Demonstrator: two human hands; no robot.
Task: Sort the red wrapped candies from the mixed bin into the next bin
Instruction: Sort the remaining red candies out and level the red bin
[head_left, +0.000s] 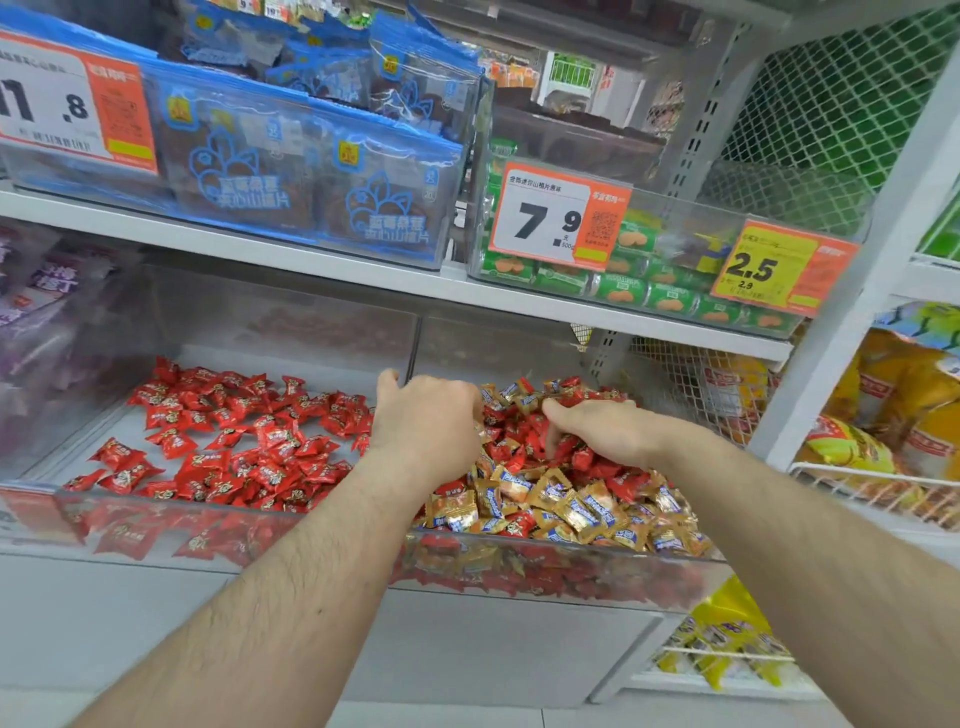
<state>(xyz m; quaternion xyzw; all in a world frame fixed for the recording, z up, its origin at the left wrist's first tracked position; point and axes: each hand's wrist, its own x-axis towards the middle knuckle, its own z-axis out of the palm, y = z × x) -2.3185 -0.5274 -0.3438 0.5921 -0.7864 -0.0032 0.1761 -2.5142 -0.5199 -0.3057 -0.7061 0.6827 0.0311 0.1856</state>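
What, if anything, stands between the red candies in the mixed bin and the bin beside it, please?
Only the clear divider wall between the mixed bin and the red-candy bin. The left hand is beside it; candies must be lifted over it.

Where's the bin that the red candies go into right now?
In the head view, the all-red bin sits on the lower shelf, left of the mixed bin and sharing a clear divider with it. The left hand hovers at that divider.
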